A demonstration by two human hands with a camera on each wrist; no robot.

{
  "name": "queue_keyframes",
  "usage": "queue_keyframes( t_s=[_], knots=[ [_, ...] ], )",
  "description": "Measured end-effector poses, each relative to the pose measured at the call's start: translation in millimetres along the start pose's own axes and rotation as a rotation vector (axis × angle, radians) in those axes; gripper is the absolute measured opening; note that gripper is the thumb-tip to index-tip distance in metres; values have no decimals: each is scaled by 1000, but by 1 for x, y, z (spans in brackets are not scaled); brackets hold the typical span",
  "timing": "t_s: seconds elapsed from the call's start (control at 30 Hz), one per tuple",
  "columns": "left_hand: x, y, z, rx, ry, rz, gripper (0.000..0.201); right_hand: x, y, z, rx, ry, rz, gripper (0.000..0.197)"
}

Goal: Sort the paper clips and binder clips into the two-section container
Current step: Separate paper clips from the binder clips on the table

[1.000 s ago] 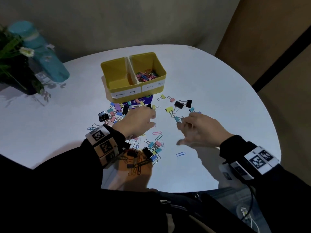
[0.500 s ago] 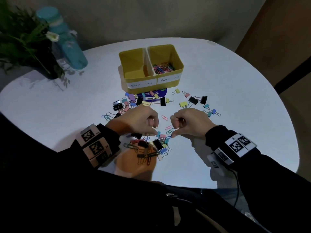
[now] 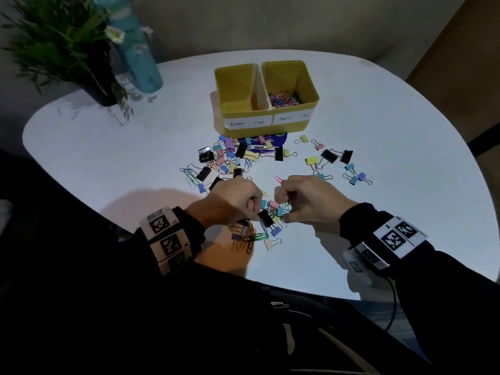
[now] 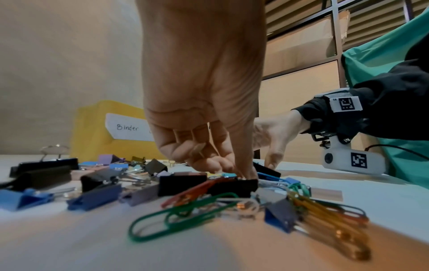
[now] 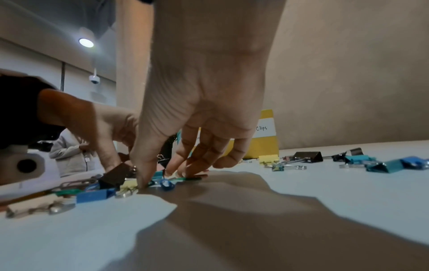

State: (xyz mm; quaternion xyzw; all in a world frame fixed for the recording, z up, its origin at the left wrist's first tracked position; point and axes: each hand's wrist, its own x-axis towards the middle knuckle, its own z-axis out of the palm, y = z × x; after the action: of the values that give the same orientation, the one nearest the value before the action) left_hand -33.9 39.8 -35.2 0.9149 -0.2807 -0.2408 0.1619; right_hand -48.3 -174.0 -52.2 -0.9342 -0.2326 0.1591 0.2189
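Paper clips (image 3: 250, 239) and binder clips (image 3: 238, 158) are lying scattered mid-bench, before the yellow container (image 3: 266, 115), whose long axis is running left-right. Left hand (image 4: 209, 146), curled, is pressing fingertips onto a black binder clip (image 4: 232, 185); grip unclear. Right hand (image 5: 185, 155), fingers bent down, is pinching at a green paper clip (image 5: 190, 178) lying flat.

One two-section yellow container (image 3: 266, 115) is seen; two hands, left (image 3: 234, 201) and right (image 3: 311, 200), are counted; binder clips (image 3: 328, 156) and paper clips (image 3: 250, 238) are too many to count.
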Motion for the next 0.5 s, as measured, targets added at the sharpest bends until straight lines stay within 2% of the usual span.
queue_keyframes(
  t_s=[0.1, 0.3, 0.5],
  knots=[
    [-2, 1, -1, -33, 41, -11, 15, -1, -2, 0, -11, 28, 28, 23],
    [0, 14, 6, 73, 37, -77, 38, -4, -4, -1, 19, 133, 106, 20],
    [8, 20, 6, 157, 96, -53, 33, -6, -3, -3, 31, 127, 110, 23]
  ],
)
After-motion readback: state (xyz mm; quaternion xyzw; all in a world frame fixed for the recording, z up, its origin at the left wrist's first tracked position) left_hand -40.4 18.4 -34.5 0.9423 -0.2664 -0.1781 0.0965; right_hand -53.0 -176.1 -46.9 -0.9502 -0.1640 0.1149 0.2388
